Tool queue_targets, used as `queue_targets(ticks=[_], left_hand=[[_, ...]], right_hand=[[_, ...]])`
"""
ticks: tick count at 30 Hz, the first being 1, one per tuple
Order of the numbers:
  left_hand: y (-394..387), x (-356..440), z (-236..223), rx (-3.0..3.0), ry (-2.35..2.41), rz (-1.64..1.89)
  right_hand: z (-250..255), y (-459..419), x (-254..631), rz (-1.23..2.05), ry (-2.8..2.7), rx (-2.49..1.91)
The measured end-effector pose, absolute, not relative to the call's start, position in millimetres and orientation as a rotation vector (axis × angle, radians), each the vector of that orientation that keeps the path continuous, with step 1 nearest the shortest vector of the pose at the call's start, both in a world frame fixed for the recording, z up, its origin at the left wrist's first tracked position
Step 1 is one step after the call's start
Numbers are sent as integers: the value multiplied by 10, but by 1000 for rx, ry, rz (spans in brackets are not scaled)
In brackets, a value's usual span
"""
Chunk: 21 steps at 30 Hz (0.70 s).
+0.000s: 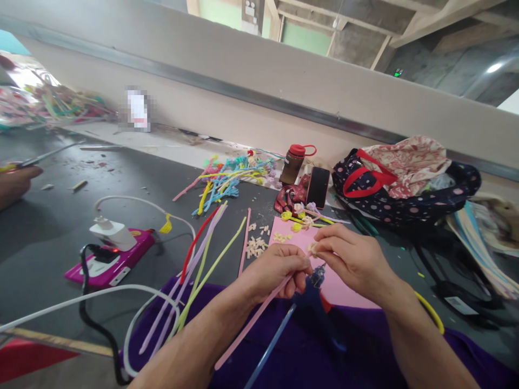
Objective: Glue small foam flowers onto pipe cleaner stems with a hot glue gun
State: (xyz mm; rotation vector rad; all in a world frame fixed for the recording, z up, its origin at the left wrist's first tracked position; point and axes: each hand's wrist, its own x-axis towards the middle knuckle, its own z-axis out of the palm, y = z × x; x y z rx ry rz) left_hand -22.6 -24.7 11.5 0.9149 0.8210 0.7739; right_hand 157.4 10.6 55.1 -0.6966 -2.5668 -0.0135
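My left hand (281, 273) is closed around a pink pipe cleaner (255, 322), whose long end slants down toward me. At its upper tip sits a small cream-coloured piece (312, 248), pinched by the fingertips of my right hand (352, 262); its exact shape is partly hidden. Directly below both hands lies a dark blue glue gun (314, 302), with a translucent glue stick (271, 346) coming out toward me. A pink sheet (348, 289) lies beneath. Short cream pieces (256, 247) and yellowish pieces (281, 237) are spread beside my left hand.
Loose pipe cleaners (198, 270) lie left, near a magenta power strip (140, 246) with cables. Behind are a pile of coloured stems (237, 173), a bottle (292, 165), a phone (318, 186) and a dotted bag (458, 181). Another person's hand (16, 186) holds scissors at far left.
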Motion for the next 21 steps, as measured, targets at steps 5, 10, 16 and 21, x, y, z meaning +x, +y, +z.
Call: queue_targets(ticks=[5,10,16,21], left_hand=[[-247,-230,108,911,781,777],[-244,-232,116,870,779,808],[-223,-227,100,810,763,867],[-243,-239,111,777,748,925]], right_hand=[[534,102,1570,-20,-2568,-719],[538,102,1567,-10,-2520,-672],[614,76,1622,79,-2429,-655],[605,63,1606,287,-2229,-804]])
